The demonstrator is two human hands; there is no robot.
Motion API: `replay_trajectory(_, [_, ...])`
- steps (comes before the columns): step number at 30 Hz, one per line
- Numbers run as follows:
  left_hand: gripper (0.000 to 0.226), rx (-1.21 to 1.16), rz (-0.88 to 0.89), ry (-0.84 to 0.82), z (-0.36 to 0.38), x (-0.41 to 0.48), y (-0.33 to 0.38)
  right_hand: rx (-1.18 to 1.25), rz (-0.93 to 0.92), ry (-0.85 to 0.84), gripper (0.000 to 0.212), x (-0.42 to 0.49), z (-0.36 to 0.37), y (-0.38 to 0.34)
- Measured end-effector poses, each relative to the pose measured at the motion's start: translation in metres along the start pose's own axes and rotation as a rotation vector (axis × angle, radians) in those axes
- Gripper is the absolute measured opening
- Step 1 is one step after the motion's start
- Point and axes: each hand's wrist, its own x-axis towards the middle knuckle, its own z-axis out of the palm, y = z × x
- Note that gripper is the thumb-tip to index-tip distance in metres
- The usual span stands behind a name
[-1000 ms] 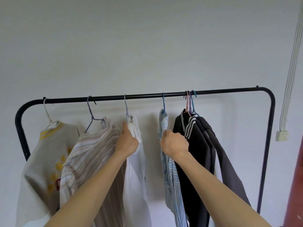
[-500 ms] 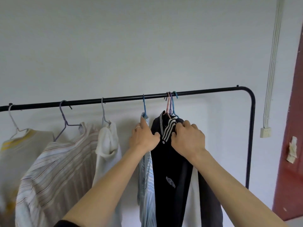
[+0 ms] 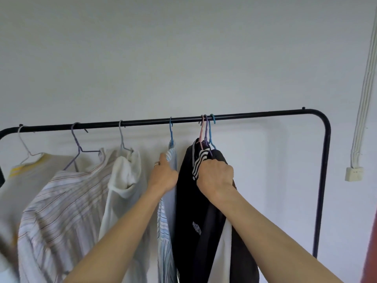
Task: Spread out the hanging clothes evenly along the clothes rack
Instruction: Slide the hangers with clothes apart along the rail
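Observation:
A black clothes rack (image 3: 265,113) runs across the view with several garments on hangers. From the left hang a cream top with yellow trim (image 3: 26,176), a striped shirt (image 3: 61,211), a white top (image 3: 124,180) and a light blue striped shirt (image 3: 166,231). Three hangers (image 3: 207,127) are bunched together, carrying a black jacket with a striped collar (image 3: 189,201) and dark garments behind it. My left hand (image 3: 163,176) grips the blue striped shirt near its collar. My right hand (image 3: 216,176) is closed on the black jacket's collar.
The rack's right post (image 3: 322,190) stands beyond a bare stretch of bar. White cable conduit (image 3: 365,82) runs down the wall to a small box (image 3: 354,174). A dark red surface (image 3: 370,252) shows at the right edge.
My left hand went from the white top to the blue striped shirt. My right hand went from the blue shirt to the black jacket's collar. The view shifted right, then back left.

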Motion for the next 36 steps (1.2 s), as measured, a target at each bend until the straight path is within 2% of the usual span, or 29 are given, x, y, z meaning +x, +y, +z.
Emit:
replay_trajectory(3, [0.073,0.012,0.009,0.002,0.004,0.002,-0.003,0.051,-0.001,-0.045,0.055,0.002,0.002,-0.001])
replay_trajectory(7, [0.077,-0.017,0.018,-0.017,0.009,0.004,-0.003,0.153,0.004,-0.100,0.045,0.002,0.007,-0.004])
replay_trajectory(10, [0.076,-0.029,0.021,-0.029,0.011,0.003,-0.001,0.170,0.033,-0.083,0.038,0.000,0.016,-0.001])
replay_trajectory(17, [0.077,-0.064,0.039,-0.030,0.020,0.009,-0.002,0.226,0.087,-0.113,0.041,0.001,0.029,-0.004])
replay_trajectory(20, [0.077,-0.064,0.046,-0.027,0.021,0.011,-0.003,0.298,0.074,-0.066,0.028,-0.001,0.035,-0.005])
replay_trajectory(23, [0.076,-0.063,0.049,-0.017,0.019,0.012,-0.003,0.335,0.087,-0.041,0.031,-0.004,0.037,0.001])
replay_trajectory(25, [0.076,-0.058,0.056,-0.012,0.018,0.012,-0.004,0.421,0.124,-0.062,0.032,-0.002,0.035,0.006])
replay_trajectory(28, [0.076,-0.052,0.052,-0.007,0.018,0.011,-0.005,0.781,0.208,-0.183,0.037,0.004,0.035,0.012])
replay_trajectory(30, [0.075,-0.054,0.050,-0.004,0.018,0.010,-0.005,0.968,0.269,-0.193,0.046,0.008,0.040,0.018])
replay_trajectory(32, [0.075,-0.055,0.055,0.002,0.017,0.011,-0.005,1.026,0.312,-0.151,0.050,0.009,0.044,0.025])
replay_trajectory(36, [0.074,-0.095,0.063,0.001,0.017,0.012,-0.007,0.985,0.368,-0.076,0.047,0.010,0.044,0.035])
